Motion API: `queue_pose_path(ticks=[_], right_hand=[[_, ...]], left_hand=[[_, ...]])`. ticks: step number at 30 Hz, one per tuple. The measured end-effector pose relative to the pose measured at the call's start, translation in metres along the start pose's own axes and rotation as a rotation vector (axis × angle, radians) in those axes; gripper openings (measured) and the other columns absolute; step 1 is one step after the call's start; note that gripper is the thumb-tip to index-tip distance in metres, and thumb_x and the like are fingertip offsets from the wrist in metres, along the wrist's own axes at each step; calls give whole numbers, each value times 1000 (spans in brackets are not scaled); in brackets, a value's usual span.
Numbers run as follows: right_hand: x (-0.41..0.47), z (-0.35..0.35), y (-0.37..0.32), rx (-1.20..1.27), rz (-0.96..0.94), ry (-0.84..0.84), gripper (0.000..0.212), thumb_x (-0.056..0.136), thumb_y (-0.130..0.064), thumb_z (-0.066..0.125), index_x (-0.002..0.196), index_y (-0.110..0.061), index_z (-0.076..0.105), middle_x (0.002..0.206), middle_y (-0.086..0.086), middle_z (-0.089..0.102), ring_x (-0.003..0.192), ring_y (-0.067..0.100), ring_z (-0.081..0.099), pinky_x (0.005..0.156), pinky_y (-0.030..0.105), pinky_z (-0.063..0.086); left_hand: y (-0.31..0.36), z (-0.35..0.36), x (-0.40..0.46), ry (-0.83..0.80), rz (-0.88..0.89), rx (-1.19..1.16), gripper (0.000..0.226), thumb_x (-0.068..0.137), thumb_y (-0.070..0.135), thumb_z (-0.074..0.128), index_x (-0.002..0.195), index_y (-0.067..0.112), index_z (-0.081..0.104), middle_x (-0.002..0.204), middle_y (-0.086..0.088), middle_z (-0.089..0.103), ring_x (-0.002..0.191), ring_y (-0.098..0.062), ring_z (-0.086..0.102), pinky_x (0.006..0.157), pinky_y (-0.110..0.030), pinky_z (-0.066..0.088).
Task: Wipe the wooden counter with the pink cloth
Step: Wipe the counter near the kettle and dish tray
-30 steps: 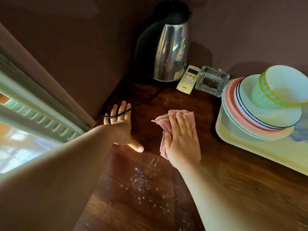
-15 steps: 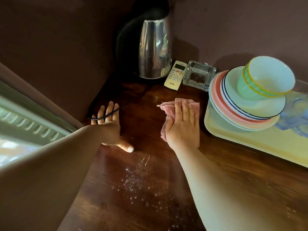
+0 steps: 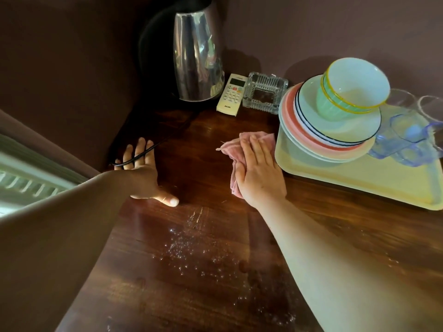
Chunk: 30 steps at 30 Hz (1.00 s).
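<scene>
The dark wooden worktop (image 3: 323,226) sat in a corner of brown walls, with water drops (image 3: 191,250) shining on its near part. The right hand (image 3: 260,173) lay flat, fingers straight, pressing the crumpled pink cloth (image 3: 236,146) just beside the yellow tray (image 3: 359,178). The left hand (image 3: 143,173) rested open on the wood, holding nothing, a black cord (image 3: 153,147) across its fingers. A steel kettle (image 3: 196,56) stood behind.

One kettle (image 3: 196,58), one remote control (image 3: 232,94), one glass ashtray (image 3: 265,92), one yellow tray (image 3: 359,178), one pink cloth (image 3: 236,149). Two hands: left hand (image 3: 141,176), right hand (image 3: 260,173). One green bowl (image 3: 352,87). Plates in a stack (image 3: 318,135), exact number unclear.
</scene>
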State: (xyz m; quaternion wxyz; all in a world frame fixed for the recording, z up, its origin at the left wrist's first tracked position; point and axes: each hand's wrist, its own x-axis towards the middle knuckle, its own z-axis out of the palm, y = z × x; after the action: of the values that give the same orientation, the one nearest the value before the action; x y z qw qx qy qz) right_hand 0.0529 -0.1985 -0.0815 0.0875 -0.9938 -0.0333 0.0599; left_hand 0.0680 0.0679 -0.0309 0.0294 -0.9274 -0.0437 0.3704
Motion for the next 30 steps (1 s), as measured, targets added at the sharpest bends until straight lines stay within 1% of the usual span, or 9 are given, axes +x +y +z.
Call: queue_pose_path(ticks=[2,6,11,13,15,18,24,26,30], right_hand=[[-20,3,1,-17,9,28,61,107,-43,9,163,-21,-1,170,1,-5,156,17,-9,128,37,-2],[-66,9,11,-5,-35,65,63,105,-44,9,163,-19,16,169,3,10,157,18,2,128,42,5],[-34,-2,22,-62,-58,20,64,103,-47,3,163,-26,0,170,-3,-3,156,14,-7,128,35,2],[-45,0,17,-84,-46,14,62,105,-44,0,163,-22,-2,170,1,-5,156,17,-10,128,38,1],[-71,5,8,-67,-52,23,64,104,-45,-3,163,-19,3,170,4,-2,156,19,-10,127,40,1],[-91,9,3,-8,-82,-5,63,104,-46,4,163,-21,8,169,1,0,157,18,-9,128,40,1],[-46,4,-11,-30,-51,10,61,106,-43,9,163,-23,1,170,1,-4,156,17,-10,127,38,-6],[-67,9,-23,-10,-81,25,60,107,-42,9,163,-21,6,170,3,0,157,19,-7,127,39,-4],[-113,21,-35,42,-160,50,59,106,-42,22,162,-21,20,169,2,15,157,20,8,128,42,10]], left_hand=[[1,0,-2,-2,5,-18,171,19,98,47,147,18,-34,158,-1,-35,148,-30,-21,120,-51,0],[3,-2,-4,5,-4,10,170,22,99,44,148,15,-32,159,-4,-31,149,-32,-18,121,-50,1],[3,-1,-5,5,-3,-39,172,20,96,50,147,18,-35,158,-1,-34,148,-30,-21,121,-51,1],[3,-1,-6,6,6,-56,172,18,96,50,146,18,-35,157,0,-36,148,-29,-23,121,-51,-1],[3,-2,-6,5,8,-62,172,19,95,51,146,19,-36,156,0,-37,148,-29,-24,121,-51,-2],[1,-1,-4,-2,4,-40,172,20,97,50,147,18,-35,157,-1,-35,148,-30,-22,121,-51,-1],[-1,1,-1,4,15,-75,171,24,94,58,144,21,-39,153,3,-42,146,-27,-28,121,-52,-3],[-1,0,-3,3,17,-79,170,24,94,58,144,21,-39,153,3,-42,146,-28,-28,120,-52,-3],[0,0,-4,26,14,-103,173,18,94,56,145,24,-37,153,6,-42,146,-25,-28,120,-50,-4]])
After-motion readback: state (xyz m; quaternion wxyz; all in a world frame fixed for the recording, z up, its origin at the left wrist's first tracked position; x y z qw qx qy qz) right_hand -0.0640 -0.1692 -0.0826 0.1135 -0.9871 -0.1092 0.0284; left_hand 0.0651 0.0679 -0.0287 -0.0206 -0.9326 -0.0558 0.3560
